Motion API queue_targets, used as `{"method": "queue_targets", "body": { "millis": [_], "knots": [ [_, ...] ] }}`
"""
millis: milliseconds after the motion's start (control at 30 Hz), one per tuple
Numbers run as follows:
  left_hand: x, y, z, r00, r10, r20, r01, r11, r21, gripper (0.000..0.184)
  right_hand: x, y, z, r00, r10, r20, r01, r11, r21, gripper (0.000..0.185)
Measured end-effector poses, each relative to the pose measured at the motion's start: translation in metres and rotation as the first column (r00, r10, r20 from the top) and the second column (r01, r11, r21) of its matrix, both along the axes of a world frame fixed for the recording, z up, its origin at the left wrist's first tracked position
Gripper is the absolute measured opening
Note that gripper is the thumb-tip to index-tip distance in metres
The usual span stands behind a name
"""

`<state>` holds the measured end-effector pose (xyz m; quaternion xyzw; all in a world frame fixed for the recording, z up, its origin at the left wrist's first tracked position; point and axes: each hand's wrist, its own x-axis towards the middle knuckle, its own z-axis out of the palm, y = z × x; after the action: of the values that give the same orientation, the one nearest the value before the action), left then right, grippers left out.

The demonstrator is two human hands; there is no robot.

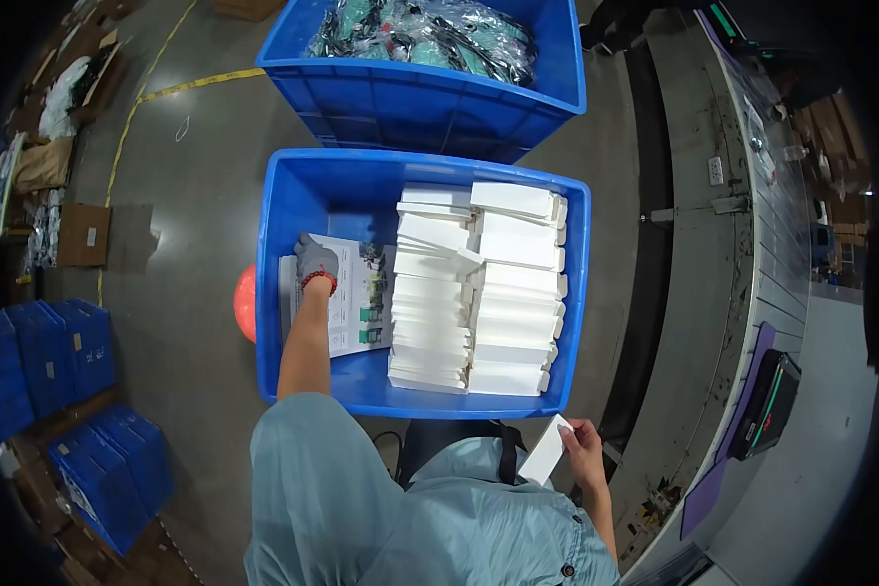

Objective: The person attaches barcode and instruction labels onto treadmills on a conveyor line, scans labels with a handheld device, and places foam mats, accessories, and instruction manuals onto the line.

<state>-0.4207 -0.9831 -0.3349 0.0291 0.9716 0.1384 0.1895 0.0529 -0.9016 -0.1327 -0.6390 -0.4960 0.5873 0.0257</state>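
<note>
My left hand (316, 260), in a grey glove with a red bead bracelet at the wrist, reaches into the left side of a blue plastic bin (425, 162). Its curled fingers pinch the upper left corner of a printed sheet (371, 283), which lies askew over more paper; the fingertips are partly hidden. My bare right hand (583, 451) grips a flat white box (545, 451) at the bin's near right corner, outside the rim. Two rows of white boxes (518, 283) stand packed in the bin's right half.
Behind it, another blue bin (400, 103) holds plastic-wrapped green items (430, 39). A red round object (246, 304) touches the left side. Folded blue crates (44, 352) and a cardboard box (84, 234) stand left. A long workbench (752, 283) runs along the right.
</note>
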Motion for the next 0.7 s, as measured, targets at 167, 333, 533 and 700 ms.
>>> {"method": "queue_targets", "body": {
  "millis": [167, 333, 533, 700],
  "knots": [
    [0.001, -0.014, -0.026, 0.933, -0.351, -0.078, 0.344, 0.935, -0.089, 0.057, 0.004, -0.002, -0.001, 1.000, 0.009, -0.014, -0.009, 1.000, 0.015, 0.015],
    [0.043, -0.011, 0.027, 0.892, -0.452, 0.003, 0.444, 0.875, -0.191, 0.047, 0.015, -0.008, -0.015, 0.998, 0.007, -0.056, -0.007, 1.000, 0.013, 0.016],
    [0.034, -0.048, 0.013, 0.868, -0.478, -0.135, 0.458, 0.875, -0.155, 0.014, 0.030, -0.018, -0.017, 0.991, -0.076, -0.109, 0.082, 0.996, 0.045, 0.018],
    [0.051, -0.040, 0.098, 0.926, -0.315, -0.209, 0.314, 0.949, -0.036, 0.023, 0.058, -0.024, -0.036, 0.958, -0.108, -0.264, 0.124, 0.991, 0.046, 0.018]
  ]
}}
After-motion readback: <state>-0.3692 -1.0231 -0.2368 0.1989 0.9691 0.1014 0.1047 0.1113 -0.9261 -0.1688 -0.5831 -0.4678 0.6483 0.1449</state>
